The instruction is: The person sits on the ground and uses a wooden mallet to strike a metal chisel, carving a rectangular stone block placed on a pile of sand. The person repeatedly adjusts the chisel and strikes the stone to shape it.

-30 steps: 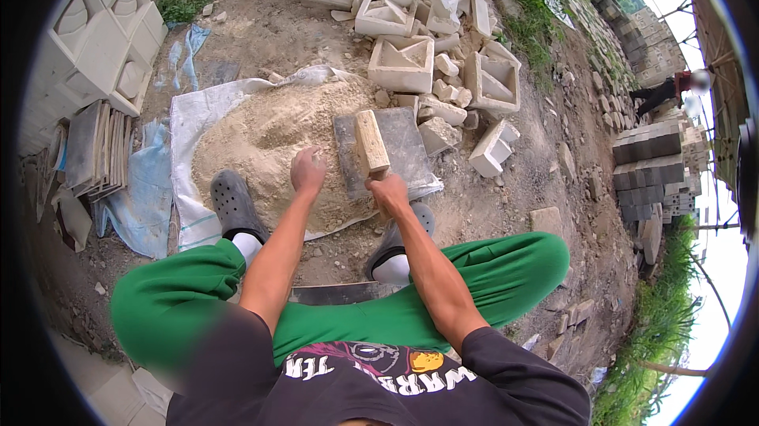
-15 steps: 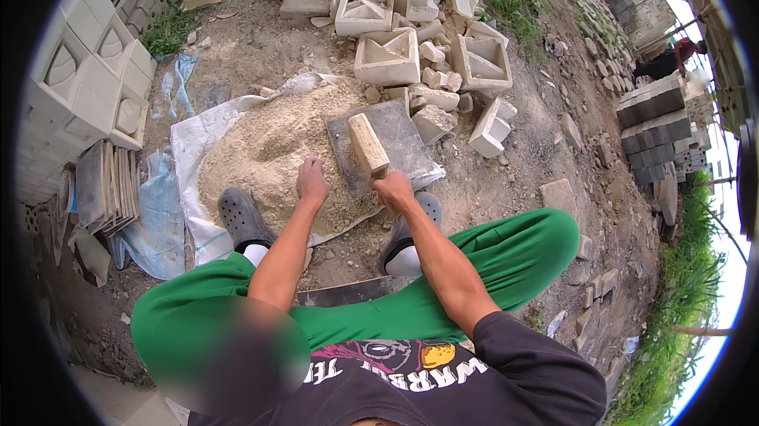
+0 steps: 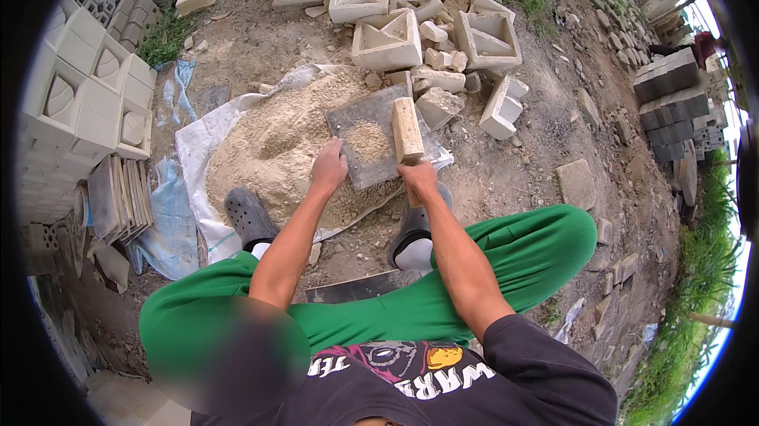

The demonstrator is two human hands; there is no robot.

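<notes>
My right hand [image 3: 420, 179] is wrapped round the handle of a wooden mallet [image 3: 407, 132]. Its thick block head is raised over the right side of a dark square board [image 3: 370, 175]. In the middle of that board lies a small heap of crushed pale stone [image 3: 368, 141]. At the board's left edge is my left hand [image 3: 330, 165], fingers curled closed; what they hold, if anything, is hidden. Beneath and left of the board, a large pile of sandy crushed material [image 3: 269, 130] spreads over a white woven sack [image 3: 194, 159].
Broken pale blocks [image 3: 387, 40] and rubble lie beyond the board. Moulded blocks [image 3: 87, 110] are stacked at the left, above leaning thin boards [image 3: 118, 198]. Grey bricks [image 3: 670, 102] stand at the right. My feet in grey clogs [image 3: 250, 216] flank the sack's near edge.
The mallet has swung to the right with my right hand, uncovering the crushed heap on the board. My left hand has moved right and slightly away from me, up to the board's edge.
</notes>
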